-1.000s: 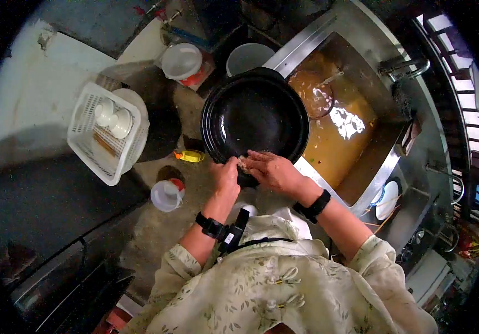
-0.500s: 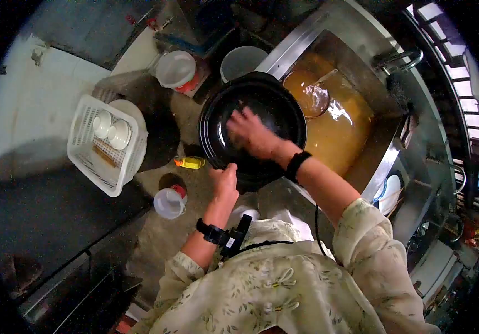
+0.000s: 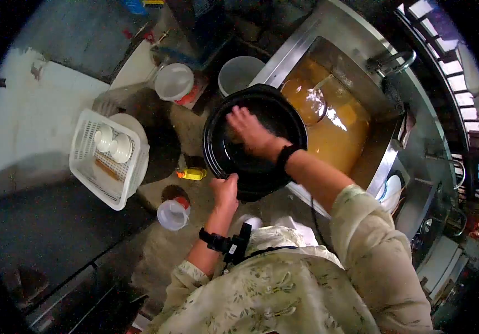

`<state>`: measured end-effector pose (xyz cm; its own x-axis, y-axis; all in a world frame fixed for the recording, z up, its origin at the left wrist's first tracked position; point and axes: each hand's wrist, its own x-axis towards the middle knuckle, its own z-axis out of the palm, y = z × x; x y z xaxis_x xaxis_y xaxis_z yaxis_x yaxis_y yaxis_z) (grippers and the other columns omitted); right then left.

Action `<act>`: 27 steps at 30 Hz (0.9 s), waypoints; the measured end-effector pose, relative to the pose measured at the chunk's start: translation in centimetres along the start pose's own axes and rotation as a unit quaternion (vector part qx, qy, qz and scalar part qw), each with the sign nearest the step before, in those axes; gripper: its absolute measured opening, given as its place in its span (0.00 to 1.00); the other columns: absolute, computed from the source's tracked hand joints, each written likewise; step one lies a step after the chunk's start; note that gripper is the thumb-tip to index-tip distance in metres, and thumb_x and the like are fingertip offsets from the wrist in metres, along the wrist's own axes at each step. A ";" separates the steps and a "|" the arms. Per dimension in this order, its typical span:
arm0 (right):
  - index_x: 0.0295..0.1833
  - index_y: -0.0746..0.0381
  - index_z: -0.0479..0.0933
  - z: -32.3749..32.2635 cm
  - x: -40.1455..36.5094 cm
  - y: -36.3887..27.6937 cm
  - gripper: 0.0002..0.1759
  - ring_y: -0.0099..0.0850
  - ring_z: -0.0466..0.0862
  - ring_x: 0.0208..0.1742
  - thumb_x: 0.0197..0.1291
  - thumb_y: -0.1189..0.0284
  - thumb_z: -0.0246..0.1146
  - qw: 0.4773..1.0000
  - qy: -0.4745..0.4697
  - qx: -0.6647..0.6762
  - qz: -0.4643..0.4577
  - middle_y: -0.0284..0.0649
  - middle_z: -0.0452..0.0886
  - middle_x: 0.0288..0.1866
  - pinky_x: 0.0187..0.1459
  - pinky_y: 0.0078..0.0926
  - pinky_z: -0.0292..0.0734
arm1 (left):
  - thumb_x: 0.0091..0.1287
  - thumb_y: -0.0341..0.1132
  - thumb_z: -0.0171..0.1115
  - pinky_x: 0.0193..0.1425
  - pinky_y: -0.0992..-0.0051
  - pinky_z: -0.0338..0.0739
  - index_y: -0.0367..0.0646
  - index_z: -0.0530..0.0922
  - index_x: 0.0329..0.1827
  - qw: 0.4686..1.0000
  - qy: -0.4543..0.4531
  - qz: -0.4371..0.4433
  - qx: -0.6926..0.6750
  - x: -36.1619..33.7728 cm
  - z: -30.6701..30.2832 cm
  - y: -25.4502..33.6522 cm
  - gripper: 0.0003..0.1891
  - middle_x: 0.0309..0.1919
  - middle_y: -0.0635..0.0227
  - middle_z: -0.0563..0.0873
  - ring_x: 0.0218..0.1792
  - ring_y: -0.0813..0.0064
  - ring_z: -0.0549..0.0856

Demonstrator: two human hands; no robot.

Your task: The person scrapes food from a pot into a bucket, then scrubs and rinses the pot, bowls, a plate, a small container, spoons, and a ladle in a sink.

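A large black pot [image 3: 276, 114] with a wide rim is tilted in front of me, beside the sink's near edge. My left hand [image 3: 225, 192] grips the rim at its lower left, thumb over the edge. Inside the pot, my right hand [image 3: 252, 132] lies with fingers stretched out against the dark inner surface, holding nothing I can see. To the right, the metal sink [image 3: 285, 62] contains cloudy yellow-brown water [image 3: 334, 142]. A round, shiny vessel with a handle [image 3: 306, 102] sits partly in that water.
At left, a white plastic basket [image 3: 81, 167] contains white cups [image 3: 120, 148] and a brown stick-like piece [image 3: 107, 169]. A yellow bottle [image 3: 192, 173], a small bucket [image 3: 173, 216] and two larger buckets [image 3: 174, 82] [image 3: 242, 75] stand around the floor. A faucet [image 3: 398, 62] rises behind the sink.
The pot has shifted slightly down in view and its inside looks darker. My right hand has moved slightly within it; my left hand keeps its grip on the rim.
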<state>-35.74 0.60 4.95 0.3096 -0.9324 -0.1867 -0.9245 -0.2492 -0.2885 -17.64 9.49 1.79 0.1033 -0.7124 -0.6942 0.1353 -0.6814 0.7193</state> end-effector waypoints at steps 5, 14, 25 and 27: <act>0.77 0.58 0.53 1.7 -2.8 -3.8 0.36 0.46 0.56 0.78 0.66 0.63 0.54 0.986 0.005 0.089 -0.141 0.46 0.53 0.79 0.71 0.53 0.59 | 0.55 0.23 0.63 0.46 0.71 0.77 0.28 0.72 0.50 0.999 -0.002 -0.013 -0.030 -1.6 1.2 2.0 0.19 0.44 0.59 0.81 0.40 0.70 0.81; 0.74 0.52 0.62 -2.6 -8.2 5.9 0.35 0.39 0.60 0.77 0.60 0.61 0.57 0.966 0.004 -0.255 -0.039 0.38 0.61 0.77 0.77 0.44 0.45 | 0.52 0.20 0.63 0.44 0.71 0.77 0.28 0.70 0.53 0.998 0.044 0.011 -0.033 -1.4 1.5 1.6 0.23 0.45 0.60 0.81 0.41 0.69 0.81; 0.51 0.59 0.80 -3.2 -15.2 3.7 0.15 0.53 0.55 0.76 0.60 0.67 0.58 0.984 0.097 -0.032 0.147 0.44 0.62 0.75 0.72 0.60 0.53 | 0.51 0.21 0.63 0.51 0.70 0.76 0.31 0.70 0.54 0.997 0.047 0.017 0.056 -3.0 2.2 3.7 0.24 0.46 0.62 0.81 0.41 0.69 0.81; 0.63 0.60 0.69 -0.1 -14.7 6.2 0.27 0.58 0.56 0.75 0.54 0.79 0.57 0.974 0.144 -0.042 0.167 0.51 0.53 0.78 0.67 0.56 0.65 | 0.52 0.22 0.62 0.56 0.69 0.74 0.33 0.66 0.62 0.991 0.037 0.041 0.118 -4.4 2.7 4.9 0.31 0.53 0.59 0.78 0.49 0.64 0.80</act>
<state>-46.04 12.70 5.96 -0.0760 -0.9970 0.0173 -0.9817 0.0718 -0.1766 -20.13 8.82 8.47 0.1775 -0.7582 -0.6274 -0.1102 -0.6488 0.7529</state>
